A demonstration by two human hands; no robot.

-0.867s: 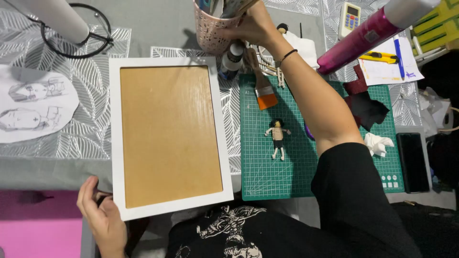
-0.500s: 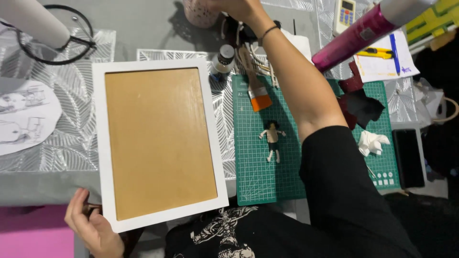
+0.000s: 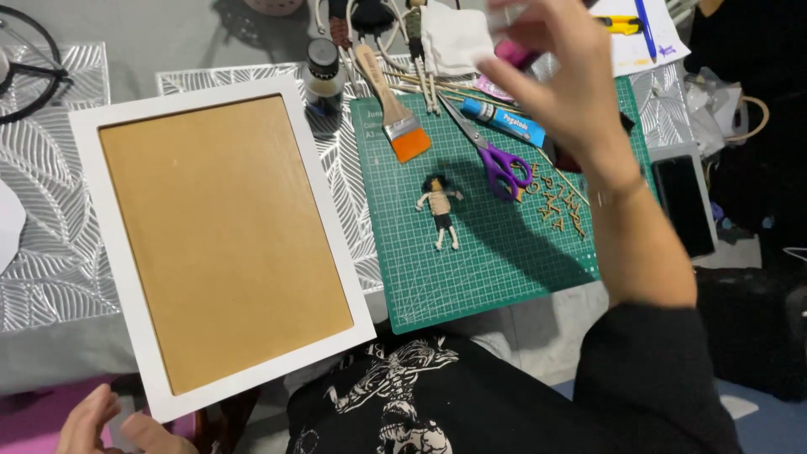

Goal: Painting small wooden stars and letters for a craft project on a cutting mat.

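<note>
At the top edge of the table (image 3: pixel 168 38) we see only the pink rim of a cup (image 3: pixel 273 5); its contents are out of view. A small dark-capped paint bottle (image 3: pixel 323 74) stands just beside the upper right corner of the white picture frame (image 3: pixel 336 244), closed.

Our left hand (image 3: pixel 105 424) sits at the bottom left, fingers loosely spread, just beside the lower corner of the frame; we cannot tell whether it grips it. The frame lies tilted on the table, its tan backing board (image 3: pixel 223 240) facing up.

Our right hand (image 3: pixel 559 80) is raised above the green cutting mat (image 3: pixel 496 269), fingers half curled and blurred; something pale shows at the fingertips, but we cannot tell whether it is held. The frame lies well to the left of this hand.

On the mat, a small doll figure (image 3: pixel 440 208) lies near the middle. Purple-handled scissors (image 3: pixel 492 151) lie just below the raised hand, beside a blue tube (image 3: pixel 504 122). A flat brush with orange bristles (image 3: pixel 393 113) lies at the mat's upper left. Small wooden letters (image 3: pixel 559 202) are scattered near our forearm. A dark phone (image 3: pixel 683 202) rests just right of the mat.
</note>
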